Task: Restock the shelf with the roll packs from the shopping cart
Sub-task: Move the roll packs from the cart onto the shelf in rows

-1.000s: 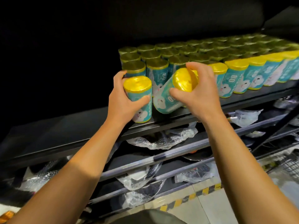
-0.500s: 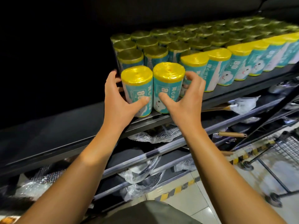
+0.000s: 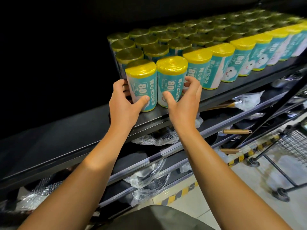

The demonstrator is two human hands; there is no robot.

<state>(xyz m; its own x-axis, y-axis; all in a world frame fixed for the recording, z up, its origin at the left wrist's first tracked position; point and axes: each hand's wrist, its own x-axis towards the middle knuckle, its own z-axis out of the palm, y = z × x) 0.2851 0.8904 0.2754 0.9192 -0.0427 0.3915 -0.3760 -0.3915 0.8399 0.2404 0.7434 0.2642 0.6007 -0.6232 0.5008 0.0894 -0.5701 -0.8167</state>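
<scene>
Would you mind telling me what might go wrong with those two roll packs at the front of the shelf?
1. Both front packs stand upright close to the shelf edge; a nudge as the left hand or right hand pulls away might tip one off.
2. They stand forward of the row of packs to their right, so a passing shopping cart could catch them.

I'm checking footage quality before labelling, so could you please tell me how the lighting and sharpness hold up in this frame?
Head view: front roll packs are bright with glare on their yellow tops; the back rows sink into shadow; the shelf's left end is near black; far-right packs look blurred; shelf edges bow from the wide lens.
</scene>
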